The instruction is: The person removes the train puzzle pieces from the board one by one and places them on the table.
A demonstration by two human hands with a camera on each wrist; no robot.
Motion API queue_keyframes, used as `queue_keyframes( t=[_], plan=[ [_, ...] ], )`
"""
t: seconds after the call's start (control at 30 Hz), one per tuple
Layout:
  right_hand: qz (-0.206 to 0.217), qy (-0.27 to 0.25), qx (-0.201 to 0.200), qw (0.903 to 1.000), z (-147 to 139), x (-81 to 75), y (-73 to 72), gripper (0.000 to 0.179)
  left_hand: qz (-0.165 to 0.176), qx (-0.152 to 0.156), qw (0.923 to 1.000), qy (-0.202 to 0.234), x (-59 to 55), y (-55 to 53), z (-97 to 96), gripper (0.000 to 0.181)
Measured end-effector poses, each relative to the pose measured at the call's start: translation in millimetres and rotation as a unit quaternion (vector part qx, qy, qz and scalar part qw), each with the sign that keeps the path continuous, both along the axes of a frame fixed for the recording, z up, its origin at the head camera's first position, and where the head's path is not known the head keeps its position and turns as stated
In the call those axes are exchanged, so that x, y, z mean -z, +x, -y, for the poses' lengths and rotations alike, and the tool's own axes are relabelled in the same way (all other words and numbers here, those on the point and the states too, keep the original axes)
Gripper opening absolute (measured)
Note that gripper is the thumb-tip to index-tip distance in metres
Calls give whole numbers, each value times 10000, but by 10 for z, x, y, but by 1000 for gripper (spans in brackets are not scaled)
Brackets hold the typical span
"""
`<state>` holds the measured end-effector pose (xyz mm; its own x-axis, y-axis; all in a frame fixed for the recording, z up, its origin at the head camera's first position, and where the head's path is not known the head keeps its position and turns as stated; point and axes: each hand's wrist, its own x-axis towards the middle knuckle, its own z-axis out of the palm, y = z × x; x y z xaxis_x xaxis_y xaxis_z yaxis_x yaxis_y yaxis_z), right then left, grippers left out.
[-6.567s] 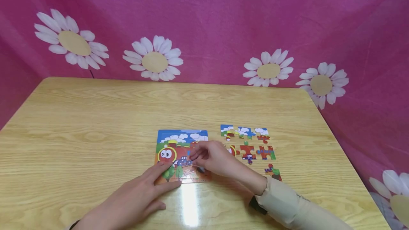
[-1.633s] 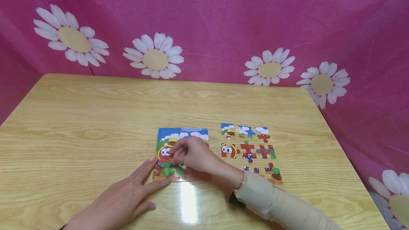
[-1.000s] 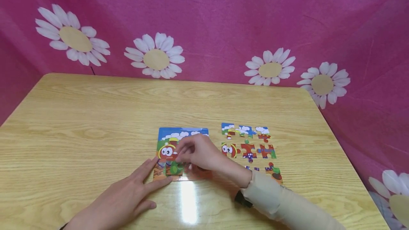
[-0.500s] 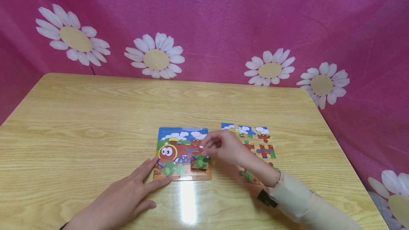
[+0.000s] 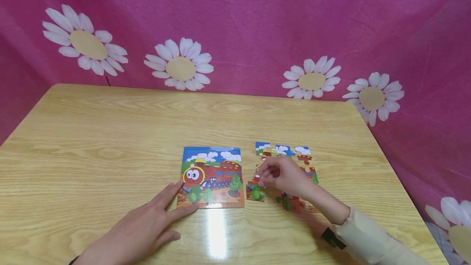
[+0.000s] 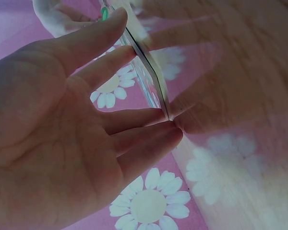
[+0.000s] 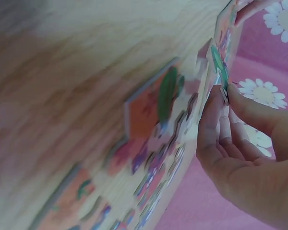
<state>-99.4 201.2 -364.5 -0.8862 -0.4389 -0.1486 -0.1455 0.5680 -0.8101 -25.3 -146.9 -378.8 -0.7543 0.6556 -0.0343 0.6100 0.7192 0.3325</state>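
Observation:
A puzzle board point(image 5: 209, 167) with a cartoon train picture lies flat on the table. My left hand point(image 5: 147, 220) rests at its lower left corner, fingers stretched out and touching its edge, as the left wrist view point(image 6: 86, 124) also shows. Just right of the board, my right hand point(image 5: 287, 177) pinches a puzzle piece point(image 5: 255, 192) with a green bush on it between thumb and fingers. In the right wrist view, the right hand point(image 7: 252, 148) holds that piece point(image 7: 220, 67) by its edge. Whether the piece touches the table, I cannot tell.
Loose puzzle pieces lie in rows right of the board, among them a cloud piece point(image 5: 282, 149) and a red-and-white one point(image 5: 303, 152). The right hand and forearm partly cover the lower rows. A pink flowered cloth point(image 5: 243, 23) hangs behind the wooden table point(image 5: 121, 134).
My right hand has carried the bush piece from over the board's left part, across its right part, to the table beside it. The left hand has shifted slightly left since the oldest frame.

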Motion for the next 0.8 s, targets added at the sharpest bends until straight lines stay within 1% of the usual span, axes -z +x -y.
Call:
queue_keyframes(
  t=[0.07, 0.23, 0.47, 0.53, 0.7, 0.8],
  plan=[
    [22, 52, -7, 10000, -39, 4, 13, 10, -33, 22, 10000, 32, -6, 1, -1, 60],
    [-118, 287, 28, 9995, -96, 30, 70, 17, -112, 57, 9999, 77, -7, 5, -3, 61],
    [-845, 807, 132, 9931, -91, 70, 177, 14, -112, 41, 9999, 104, -9, 6, -2, 61],
    [-983, 912, 171, 9908, -86, 76, 197, 15, -111, 42, 9999, 106, -11, 6, -5, 61],
    [-1072, 954, 231, 9894, -79, 95, 222, 16, -78, 39, 9999, 68, -8, 4, -12, 59],
    [-1046, 971, 247, 9895, -86, 97, 225, 15, -64, 59, 10000, 36, -5, 2, -6, 59]
  ],
)
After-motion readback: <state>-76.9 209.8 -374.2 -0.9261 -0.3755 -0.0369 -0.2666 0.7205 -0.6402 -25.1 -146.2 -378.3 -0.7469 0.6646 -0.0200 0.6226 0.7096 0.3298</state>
